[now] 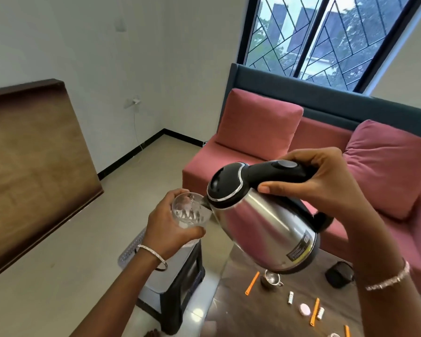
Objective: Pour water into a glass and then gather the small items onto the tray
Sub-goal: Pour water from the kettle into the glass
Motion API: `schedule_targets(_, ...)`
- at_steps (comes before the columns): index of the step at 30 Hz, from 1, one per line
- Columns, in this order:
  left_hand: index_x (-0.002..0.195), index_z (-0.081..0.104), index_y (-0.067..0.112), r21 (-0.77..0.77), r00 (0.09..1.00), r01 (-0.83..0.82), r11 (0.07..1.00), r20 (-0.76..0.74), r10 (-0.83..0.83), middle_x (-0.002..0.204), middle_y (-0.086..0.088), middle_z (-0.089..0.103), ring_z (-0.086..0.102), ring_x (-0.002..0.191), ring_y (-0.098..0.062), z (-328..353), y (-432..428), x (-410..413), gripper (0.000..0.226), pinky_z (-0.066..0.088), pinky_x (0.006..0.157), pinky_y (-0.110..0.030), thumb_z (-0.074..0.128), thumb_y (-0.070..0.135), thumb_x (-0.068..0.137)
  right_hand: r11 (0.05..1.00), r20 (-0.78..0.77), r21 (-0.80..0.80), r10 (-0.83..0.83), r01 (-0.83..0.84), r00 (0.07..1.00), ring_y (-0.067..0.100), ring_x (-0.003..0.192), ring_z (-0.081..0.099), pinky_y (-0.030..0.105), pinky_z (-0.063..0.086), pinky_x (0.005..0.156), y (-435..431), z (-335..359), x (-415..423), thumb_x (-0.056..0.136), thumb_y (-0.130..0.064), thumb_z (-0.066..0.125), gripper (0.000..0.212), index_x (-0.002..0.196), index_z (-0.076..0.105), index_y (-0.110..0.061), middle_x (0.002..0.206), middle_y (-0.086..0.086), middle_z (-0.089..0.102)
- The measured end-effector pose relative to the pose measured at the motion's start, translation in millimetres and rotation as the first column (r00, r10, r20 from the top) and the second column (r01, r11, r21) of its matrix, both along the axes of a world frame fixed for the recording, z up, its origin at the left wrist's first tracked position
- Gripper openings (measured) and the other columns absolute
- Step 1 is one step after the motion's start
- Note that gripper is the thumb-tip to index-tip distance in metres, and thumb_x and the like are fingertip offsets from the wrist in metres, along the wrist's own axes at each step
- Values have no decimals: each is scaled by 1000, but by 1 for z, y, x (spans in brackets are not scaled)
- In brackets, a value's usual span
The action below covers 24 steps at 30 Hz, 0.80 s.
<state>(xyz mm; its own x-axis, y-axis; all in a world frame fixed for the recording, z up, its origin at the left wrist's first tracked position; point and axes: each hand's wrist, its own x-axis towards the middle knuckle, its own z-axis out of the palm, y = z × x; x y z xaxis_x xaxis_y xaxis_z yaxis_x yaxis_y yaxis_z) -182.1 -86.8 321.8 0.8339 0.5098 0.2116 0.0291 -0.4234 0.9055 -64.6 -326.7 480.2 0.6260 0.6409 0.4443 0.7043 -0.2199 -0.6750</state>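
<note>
Above dark table (238,305), tilted kettle (265,222) against glass (191,211).

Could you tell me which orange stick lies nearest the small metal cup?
The leftmost orange stick, just left of the metal cup; the other two lie farther right.

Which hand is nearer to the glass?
Left. The left hand holds the glass itself; the right hand grips the kettle by its handle, across the kettle body from the glass.
</note>
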Motion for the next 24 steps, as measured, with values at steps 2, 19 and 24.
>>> schedule_targets(2,119,53,33,-10,1000,3,1000,13,-3,110,12,65,63,99,-6,1,-7,-5,84,52,79,-18,90,31,44,998,31,-44,37,-36,999,14,82,76,47,61,78,-5,7,1,60,-50,92,44,94,79,-26,88,-7,79)
schedule_targets(19,116,52,38,-60,994,97,993,46,-95,107,18,63,62,96,-1,-7,-8,-2,83,52,73,-11,88,27,42,975,62,-193,128,-114,990,15,88,76,49,59,86,1,33,8,62,-42,91,44,100,79,-22,93,-5,79)
schedule_targets(24,116,51,41,-71,994,104,992,43,-101,108,18,62,62,97,-2,-11,1,2,83,53,75,-14,86,29,41,971,54,-214,124,-110,991,15,88,76,49,60,86,12,33,14,61,-42,91,46,100,79,-22,93,-4,79)
